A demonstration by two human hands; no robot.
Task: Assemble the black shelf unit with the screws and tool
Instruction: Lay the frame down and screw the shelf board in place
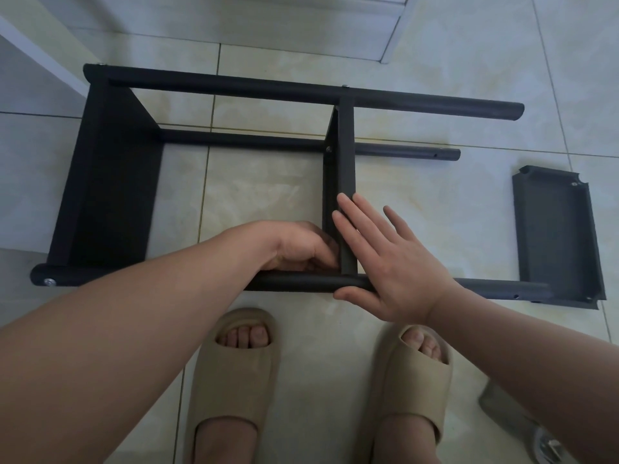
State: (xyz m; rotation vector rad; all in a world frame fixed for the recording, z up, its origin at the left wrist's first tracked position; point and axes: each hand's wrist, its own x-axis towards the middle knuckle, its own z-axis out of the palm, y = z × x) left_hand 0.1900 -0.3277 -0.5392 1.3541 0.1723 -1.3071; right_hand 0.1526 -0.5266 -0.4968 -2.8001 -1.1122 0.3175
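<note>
Black shelf unit: lying on its side across the tiled floor, filling the middle of the frame; the end panel at left is sitting screwed between the poles.
Step in hand: the middle panel is being fixed to the near pole, at the joint in the lower centre of the frame; its far side is already carrying a screw.
Left hand: reaching in at that joint with fingers curled under, tucked against the panel's edge; whether it is pinching a screw or a tool I cannot tell, since the fingertips are hiding.
Right hand: lying flat and released, gripping nothing; its straight fingers are pressing along the panel's edge while the thumb is bearing on the near pole, steadying the corner.
Loose panel: waiting at the right of the frame, by the pole ends, not yet fitted.
Next move: likely calling for the panel's hole lining up with the pole's, so the screw is going in straight; the flat hand should be holding the corner square.
Lower right corner: a clear packet is lying there, too blurred to tell its contents.
</note>
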